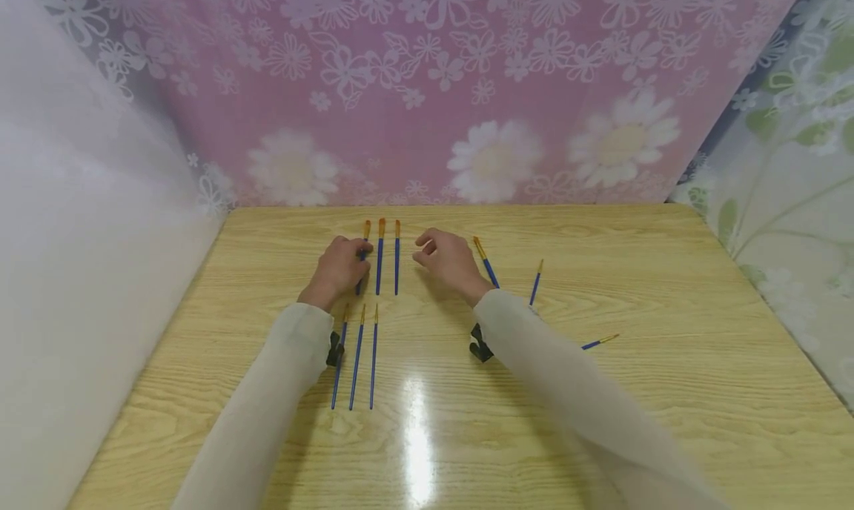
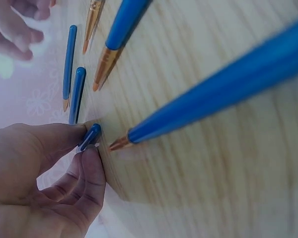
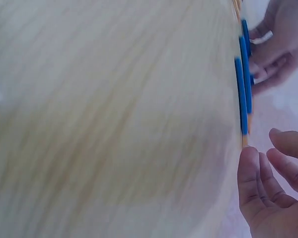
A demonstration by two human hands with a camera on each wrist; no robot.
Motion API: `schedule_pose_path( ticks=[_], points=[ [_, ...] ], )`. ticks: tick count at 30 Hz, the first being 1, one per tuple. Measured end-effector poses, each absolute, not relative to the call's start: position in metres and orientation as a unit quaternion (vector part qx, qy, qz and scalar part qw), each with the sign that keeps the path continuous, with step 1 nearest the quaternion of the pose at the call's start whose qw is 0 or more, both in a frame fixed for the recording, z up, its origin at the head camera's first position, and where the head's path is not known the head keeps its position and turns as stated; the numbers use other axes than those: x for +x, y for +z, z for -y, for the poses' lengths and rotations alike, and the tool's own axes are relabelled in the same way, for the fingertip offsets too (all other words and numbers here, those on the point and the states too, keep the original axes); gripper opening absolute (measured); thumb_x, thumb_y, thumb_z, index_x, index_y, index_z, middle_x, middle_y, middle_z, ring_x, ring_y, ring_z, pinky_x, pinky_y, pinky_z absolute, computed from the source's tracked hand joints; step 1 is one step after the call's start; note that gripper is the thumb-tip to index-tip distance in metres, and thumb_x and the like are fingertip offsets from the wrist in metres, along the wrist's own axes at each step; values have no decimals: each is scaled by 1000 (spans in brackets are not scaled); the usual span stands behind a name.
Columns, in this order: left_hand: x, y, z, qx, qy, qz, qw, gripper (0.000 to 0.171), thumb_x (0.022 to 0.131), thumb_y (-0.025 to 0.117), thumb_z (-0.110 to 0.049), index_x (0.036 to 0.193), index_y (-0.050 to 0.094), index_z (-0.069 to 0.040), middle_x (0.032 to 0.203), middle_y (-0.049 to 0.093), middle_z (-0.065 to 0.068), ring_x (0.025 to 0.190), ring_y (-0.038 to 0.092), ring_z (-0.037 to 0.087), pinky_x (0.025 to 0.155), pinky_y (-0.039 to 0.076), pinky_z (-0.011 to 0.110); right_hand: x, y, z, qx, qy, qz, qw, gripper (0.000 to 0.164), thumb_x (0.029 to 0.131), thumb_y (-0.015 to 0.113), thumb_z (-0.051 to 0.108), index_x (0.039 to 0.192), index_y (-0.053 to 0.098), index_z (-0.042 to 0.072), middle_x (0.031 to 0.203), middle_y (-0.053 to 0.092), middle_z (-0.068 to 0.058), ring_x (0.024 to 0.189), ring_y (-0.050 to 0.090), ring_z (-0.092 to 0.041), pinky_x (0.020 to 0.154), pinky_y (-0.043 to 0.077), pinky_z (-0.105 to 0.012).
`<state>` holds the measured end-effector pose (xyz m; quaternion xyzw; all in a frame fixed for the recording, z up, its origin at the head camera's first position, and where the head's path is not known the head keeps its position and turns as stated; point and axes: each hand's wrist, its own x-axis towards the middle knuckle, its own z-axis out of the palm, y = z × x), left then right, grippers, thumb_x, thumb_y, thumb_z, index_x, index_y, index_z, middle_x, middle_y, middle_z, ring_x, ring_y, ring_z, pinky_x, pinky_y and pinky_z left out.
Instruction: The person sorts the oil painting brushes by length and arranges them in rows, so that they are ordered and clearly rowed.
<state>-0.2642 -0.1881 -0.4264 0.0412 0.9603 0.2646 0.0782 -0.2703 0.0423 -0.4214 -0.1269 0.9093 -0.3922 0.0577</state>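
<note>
My left hand [image 1: 339, 267] is at the leftmost brush of the upper row and pinches this blue-handled paintbrush [image 2: 92, 135] between thumb and fingers. Two more flat-tipped paintbrushes, a middle one [image 1: 380, 267] and a right one [image 1: 396, 267], lie parallel just right of it, bristles toward the far edge. Beside the right one is my right hand [image 1: 448, 259], its fingers loosely bent with nothing between them. In the right wrist view, its fingertips [image 3: 249, 157] appear close to the bristle end of the nearest brush.
Nearer me, three thin paintbrushes [image 1: 356, 362] form a lower row beside the left wrist. Right of my right arm lie a flat brush [image 1: 490, 270], a thin brush [image 1: 536, 284] and another [image 1: 600, 342] partly behind the sleeve. A flowered pink curtain [image 1: 400, 124] borders the wooden table [image 1: 667, 421].
</note>
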Motion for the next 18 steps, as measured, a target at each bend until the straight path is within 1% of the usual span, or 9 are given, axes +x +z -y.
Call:
schedule_pose_path(
  ticks=[5,8,14,18],
  points=[
    [-264,-425,187,43,267,-960,79,44,110,56,-10,153,61,-3,151,54,27,133,58,43,110,50,57,-272,-409,-80,-118,-396,-909,58,37,110,68,27,141,68,6,119,74,-12,96,74,-32,82,60,-44],
    [-264,-425,187,44,267,-959,81,44,110,56,-10,154,60,-4,152,53,28,135,57,43,112,49,57,-272,-403,-102,-115,-393,-911,52,38,110,68,28,141,67,6,119,74,-12,98,75,-33,81,61,-44],
    [-264,-426,188,43,265,-960,80,44,110,56,-10,153,61,-4,151,54,26,135,57,42,112,48,58,-268,-402,-136,-119,-362,-924,40,38,109,68,27,138,68,3,122,73,-15,113,71,-35,92,59,-51],
    [-263,-426,188,43,264,-960,79,44,110,57,-10,153,61,-4,151,56,25,137,56,42,115,47,59,-263,-409,-151,-111,-345,-931,49,38,108,69,24,139,68,2,122,73,-17,114,71,-38,94,59,-52]
  ],
)
